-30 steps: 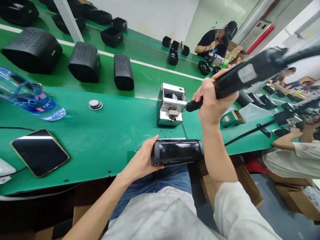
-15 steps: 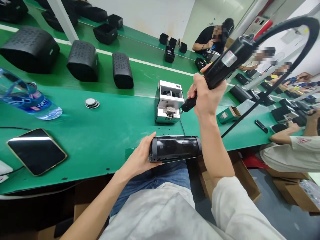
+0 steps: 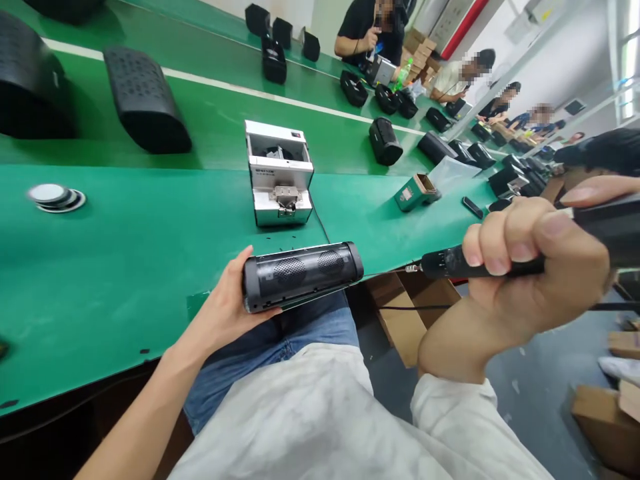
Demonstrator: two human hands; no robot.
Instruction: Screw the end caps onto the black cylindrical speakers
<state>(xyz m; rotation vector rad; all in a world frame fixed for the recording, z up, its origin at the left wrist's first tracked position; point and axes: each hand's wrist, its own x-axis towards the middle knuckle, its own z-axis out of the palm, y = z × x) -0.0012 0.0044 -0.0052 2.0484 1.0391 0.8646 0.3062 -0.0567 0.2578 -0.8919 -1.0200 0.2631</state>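
Observation:
My left hand (image 3: 227, 290) grips the left end of a black speaker (image 3: 305, 270) at the bench's front edge, thumb on top and fingers underneath. Two round perforated patches show on the speaker's upper face. In my right hand (image 3: 535, 260) is a black electric screwdriver (image 3: 445, 262), held level with its bit pointing left. The thin bit reaches the speaker's right end; whether it touches a screw there I cannot tell. Behind the speaker stands a silver screw feeder (image 3: 280, 177).
Round metal discs (image 3: 57, 197) lie stacked at the left of the green bench (image 3: 150, 233). Black speaker housings (image 3: 145, 100) stand further back. To the right is a small green box (image 3: 415, 192). Cardboard boxes (image 3: 405, 320) sit below the edge, and several co-workers sit beyond.
The screwdriver has come away from the screw feeder and swung down to the speaker's right end, turning from steep to level. My view has shifted right; my left hand keeps its grip.

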